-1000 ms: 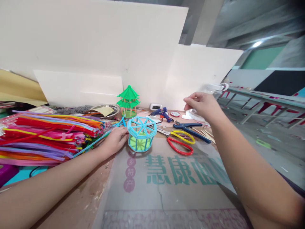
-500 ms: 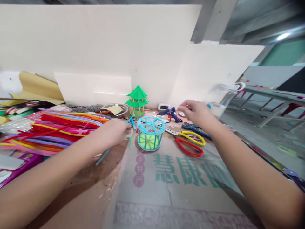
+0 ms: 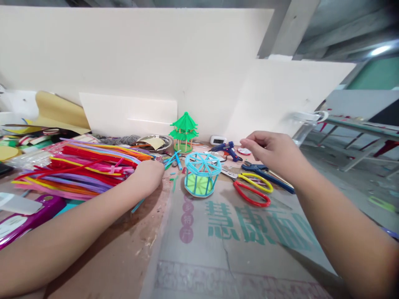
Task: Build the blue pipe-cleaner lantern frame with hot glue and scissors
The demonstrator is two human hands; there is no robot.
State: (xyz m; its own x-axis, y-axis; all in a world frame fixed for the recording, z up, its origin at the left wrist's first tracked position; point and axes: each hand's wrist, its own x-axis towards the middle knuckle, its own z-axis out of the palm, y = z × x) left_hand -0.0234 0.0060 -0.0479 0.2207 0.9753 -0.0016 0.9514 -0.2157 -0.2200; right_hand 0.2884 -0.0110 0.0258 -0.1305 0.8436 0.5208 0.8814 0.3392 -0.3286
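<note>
My left hand (image 3: 148, 177) is low over the table beside the pile of pipe cleaners (image 3: 90, 170). Its back faces me and hides the fingers and anything in them. Short blue strips (image 3: 178, 161) lie just beyond it. My right hand (image 3: 270, 154) hovers above the blue-handled pliers (image 3: 264, 169), thumb and curled forefinger close together; whatever is between them is too small to make out. Between my hands a light-blue round frame (image 3: 202, 164) with spokes on top and a green base stands upright on a printed plastic sheet (image 3: 193, 265).
Behind the frame stands a green pagoda model (image 3: 184, 132). To its right are a blue glue gun (image 3: 227, 149), a small white digital clock (image 3: 218, 140) and red-and-yellow-handled scissors (image 3: 254, 195). A metal bowl (image 3: 170, 145), a purple device (image 3: 46, 211) and a clear jug (image 3: 301, 128) are around the edges.
My left hand has drawn back from the blue strips toward me and the pipe cleaners. My right hand stays raised in much the same pose. The view has shifted slightly left.
</note>
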